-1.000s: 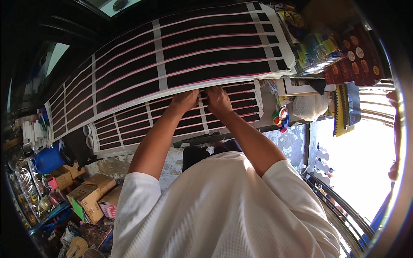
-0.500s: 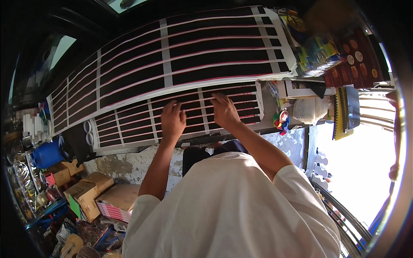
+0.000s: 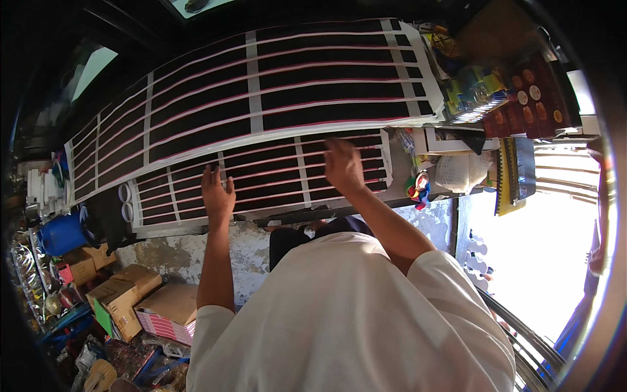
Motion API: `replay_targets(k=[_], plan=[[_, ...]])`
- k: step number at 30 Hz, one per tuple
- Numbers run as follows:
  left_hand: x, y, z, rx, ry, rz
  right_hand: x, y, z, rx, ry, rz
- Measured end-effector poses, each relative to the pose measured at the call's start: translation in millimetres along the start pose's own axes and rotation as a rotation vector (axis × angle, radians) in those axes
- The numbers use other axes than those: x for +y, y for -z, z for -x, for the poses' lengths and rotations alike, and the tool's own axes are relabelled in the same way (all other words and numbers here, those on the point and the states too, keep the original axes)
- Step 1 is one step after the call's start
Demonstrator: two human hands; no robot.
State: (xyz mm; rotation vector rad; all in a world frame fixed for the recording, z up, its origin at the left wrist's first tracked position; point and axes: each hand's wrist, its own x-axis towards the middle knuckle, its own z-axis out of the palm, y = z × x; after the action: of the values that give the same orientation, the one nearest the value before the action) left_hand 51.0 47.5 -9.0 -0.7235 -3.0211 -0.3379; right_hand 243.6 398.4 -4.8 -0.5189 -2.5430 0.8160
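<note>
A long printed black sheet lies on the work surface in front of me. Pale pinkish lines run along its length, and lighter bands cross it. My left hand is over its middle-left part, fingers apart, with nothing seen in it. Nearer the right end, my right hand rests on or just above the same sheet, fingers loosely spread and apparently holding nothing. Beyond it a larger stack of similar striped sheets overlaps its far edge. Contact of the fingertips with the sheet is hard to make out.
Two white rolls sit at the sheet's left end. Pens in packs, a colourful tape bundle and a yellow spiral notebook are at the right. A blue container and cardboard boxes stand at lower left.
My left hand has moved left along the lower sheet, away from my right hand. The right hand has shifted only slightly toward the sheet's right end. The whole view has turned a little.
</note>
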Motion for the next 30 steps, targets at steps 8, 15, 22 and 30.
replay_targets(k=[8,15,22,30], plan=[[-2,2,-39,-0.079,-0.023,-0.030,86,36,-24,0.333,-0.362,0.375],[6,10,-61,-0.208,-0.085,-0.016,95,26,-44,0.295,-0.589,0.292],[2,7,-62,-0.270,-0.058,0.053,106,22,-47,0.223,-0.561,0.299],[-3,2,-66,-0.374,0.070,0.080,134,21,-50,0.209,-0.480,0.269]])
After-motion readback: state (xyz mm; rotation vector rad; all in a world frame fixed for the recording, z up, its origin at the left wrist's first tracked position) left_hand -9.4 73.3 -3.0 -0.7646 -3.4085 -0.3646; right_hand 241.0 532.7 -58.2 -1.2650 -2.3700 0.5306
